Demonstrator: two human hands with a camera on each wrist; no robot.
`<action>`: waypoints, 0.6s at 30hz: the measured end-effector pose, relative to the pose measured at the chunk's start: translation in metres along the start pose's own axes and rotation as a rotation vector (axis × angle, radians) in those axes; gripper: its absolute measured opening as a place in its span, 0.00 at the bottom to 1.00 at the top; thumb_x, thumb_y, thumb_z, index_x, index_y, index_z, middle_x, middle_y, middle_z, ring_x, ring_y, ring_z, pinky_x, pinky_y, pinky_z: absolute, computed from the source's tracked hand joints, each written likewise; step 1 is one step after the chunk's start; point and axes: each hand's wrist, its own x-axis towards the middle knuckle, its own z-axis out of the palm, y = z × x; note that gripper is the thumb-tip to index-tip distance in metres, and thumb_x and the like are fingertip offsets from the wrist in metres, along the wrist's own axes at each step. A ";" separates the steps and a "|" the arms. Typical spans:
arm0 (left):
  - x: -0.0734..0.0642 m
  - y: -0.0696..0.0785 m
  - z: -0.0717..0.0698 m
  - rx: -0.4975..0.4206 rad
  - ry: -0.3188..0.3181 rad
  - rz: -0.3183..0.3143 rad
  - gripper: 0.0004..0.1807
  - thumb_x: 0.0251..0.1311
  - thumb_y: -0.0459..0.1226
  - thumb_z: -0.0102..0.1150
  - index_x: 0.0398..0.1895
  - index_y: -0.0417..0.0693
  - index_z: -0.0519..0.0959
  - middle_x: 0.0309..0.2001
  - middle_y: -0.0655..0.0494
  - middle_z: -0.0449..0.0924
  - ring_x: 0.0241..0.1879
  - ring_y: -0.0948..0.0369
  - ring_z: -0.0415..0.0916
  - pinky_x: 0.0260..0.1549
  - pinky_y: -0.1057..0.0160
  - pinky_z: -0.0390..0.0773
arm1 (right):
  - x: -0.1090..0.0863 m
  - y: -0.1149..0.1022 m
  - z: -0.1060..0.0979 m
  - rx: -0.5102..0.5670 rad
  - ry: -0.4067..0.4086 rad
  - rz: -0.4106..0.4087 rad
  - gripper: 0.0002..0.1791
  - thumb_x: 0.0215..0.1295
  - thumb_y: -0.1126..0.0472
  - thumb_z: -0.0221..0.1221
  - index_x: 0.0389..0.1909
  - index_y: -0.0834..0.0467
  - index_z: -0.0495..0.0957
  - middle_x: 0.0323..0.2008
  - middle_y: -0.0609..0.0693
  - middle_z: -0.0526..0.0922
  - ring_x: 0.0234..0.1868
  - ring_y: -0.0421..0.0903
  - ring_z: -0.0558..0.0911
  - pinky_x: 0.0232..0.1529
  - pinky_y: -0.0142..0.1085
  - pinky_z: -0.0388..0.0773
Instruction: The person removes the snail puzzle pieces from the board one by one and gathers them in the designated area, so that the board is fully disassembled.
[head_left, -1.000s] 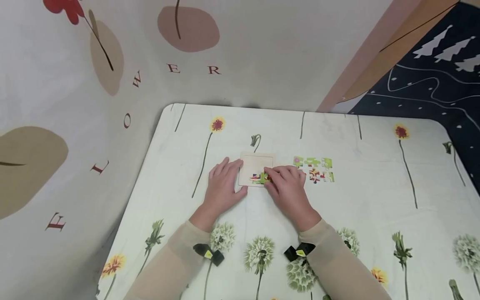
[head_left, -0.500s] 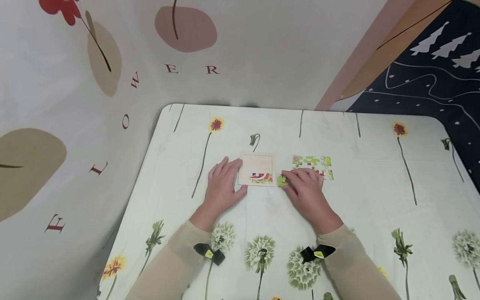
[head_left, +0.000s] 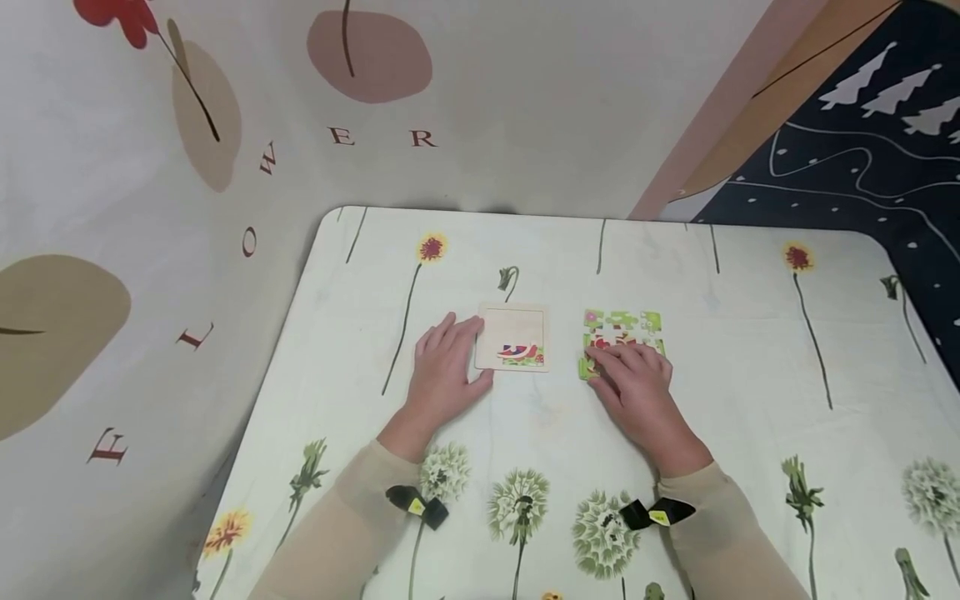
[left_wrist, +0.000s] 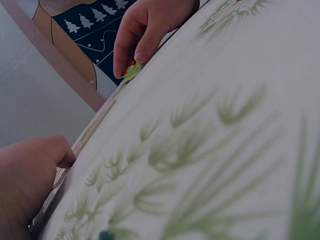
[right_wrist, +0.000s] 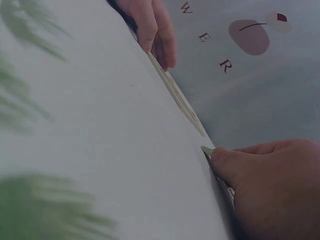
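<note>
A square wooden puzzle tray lies flat on the table, with joined red, blue and green pieces in its lower right part. My left hand rests at the tray's left side. Its fingers are fairly straight, the index fingertip touching the left edge and the thumb at the lower left corner. To the right, my right hand pinches a green puzzle piece between thumb and fingers. In the left wrist view this piece shows green with red and yellow. The hand partly covers it and the loose pieces behind.
Several loose puzzle pieces lie in rows just beyond the right hand. The table wears a white cloth printed with flowers and dandelions. A pale printed backdrop rises along the table's far and left edges.
My right hand has left the tray and moved right, pinching the green puzzle piece beside the loose ones. The tray's joined pieces are now uncovered. My left hand has stayed put.
</note>
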 end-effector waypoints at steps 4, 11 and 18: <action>0.000 -0.001 0.000 0.002 0.006 0.004 0.39 0.57 0.51 0.59 0.73 0.54 0.64 0.72 0.57 0.67 0.78 0.50 0.50 0.72 0.41 0.50 | -0.001 0.000 -0.001 -0.022 -0.014 0.004 0.25 0.64 0.56 0.66 0.62 0.52 0.78 0.52 0.52 0.80 0.57 0.57 0.69 0.58 0.61 0.54; 0.000 -0.001 0.001 0.004 0.014 0.012 0.39 0.56 0.51 0.59 0.73 0.54 0.65 0.72 0.57 0.67 0.78 0.50 0.51 0.72 0.41 0.51 | -0.004 0.001 -0.005 -0.029 0.001 -0.002 0.24 0.63 0.57 0.67 0.61 0.51 0.79 0.51 0.53 0.79 0.58 0.60 0.67 0.58 0.62 0.54; 0.000 0.000 0.001 0.011 0.010 0.015 0.39 0.56 0.52 0.58 0.73 0.54 0.65 0.72 0.57 0.67 0.78 0.49 0.51 0.72 0.40 0.52 | -0.010 0.007 -0.006 -0.010 0.027 0.000 0.24 0.61 0.59 0.68 0.60 0.52 0.80 0.50 0.55 0.78 0.58 0.62 0.66 0.57 0.61 0.55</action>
